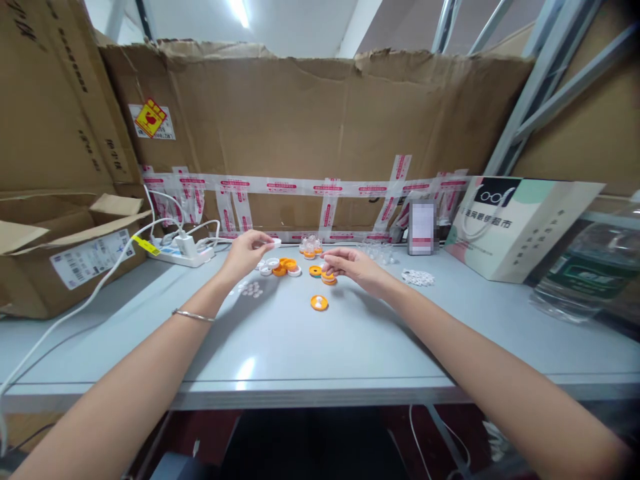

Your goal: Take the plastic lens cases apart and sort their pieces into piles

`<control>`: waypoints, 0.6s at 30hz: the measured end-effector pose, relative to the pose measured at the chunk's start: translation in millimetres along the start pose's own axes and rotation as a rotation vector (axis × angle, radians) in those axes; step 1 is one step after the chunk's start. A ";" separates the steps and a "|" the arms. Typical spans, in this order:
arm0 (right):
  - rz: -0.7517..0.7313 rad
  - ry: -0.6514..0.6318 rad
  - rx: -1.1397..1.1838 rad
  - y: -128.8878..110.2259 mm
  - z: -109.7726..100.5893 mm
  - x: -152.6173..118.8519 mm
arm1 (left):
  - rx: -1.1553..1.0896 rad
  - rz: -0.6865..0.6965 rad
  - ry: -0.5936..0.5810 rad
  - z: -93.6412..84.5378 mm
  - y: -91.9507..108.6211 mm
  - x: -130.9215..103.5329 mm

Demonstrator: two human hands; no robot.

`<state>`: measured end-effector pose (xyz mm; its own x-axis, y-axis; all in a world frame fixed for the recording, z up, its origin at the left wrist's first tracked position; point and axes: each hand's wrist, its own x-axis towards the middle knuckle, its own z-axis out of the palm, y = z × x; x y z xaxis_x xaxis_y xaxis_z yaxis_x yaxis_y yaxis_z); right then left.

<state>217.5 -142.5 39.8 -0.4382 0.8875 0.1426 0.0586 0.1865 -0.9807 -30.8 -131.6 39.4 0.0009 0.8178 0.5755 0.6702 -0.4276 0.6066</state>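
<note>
My left hand (246, 252) pinches a small white round cap (275, 243) above a group of white and orange caps (284, 267). My right hand (350, 265) is closed, fingertips together, over some stacked orange caps (329, 278); whether it holds something small, I cannot make out. Nearer to me lies a single orange cap (319, 303) with white pieces in it. Left of it are scattered small white discs (250, 289). Behind, clear plastic pieces (311, 243) sit on orange caps. More clear pieces (379, 253) and a pile of small white parts (419, 277) lie to the right.
A white power strip (187, 253) with cables and an open cardboard box (95, 250) stand at left. At right are a phone (422, 229), a printed paper bag (515, 227) and a large water bottle (590, 267). A big taped cardboard sheet (310, 120) closes off the back.
</note>
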 end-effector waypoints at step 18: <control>0.054 -0.083 -0.313 -3.6 -3.3 -6.8 | 0.388 -0.191 -0.147 -0.7 -44.2 5.9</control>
<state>223.3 -147.8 42.8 -0.4982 0.8645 0.0674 0.3510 0.2721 -0.8960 -60.9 -108.1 16.4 -0.0635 0.9258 0.3726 0.8969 -0.1108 0.4282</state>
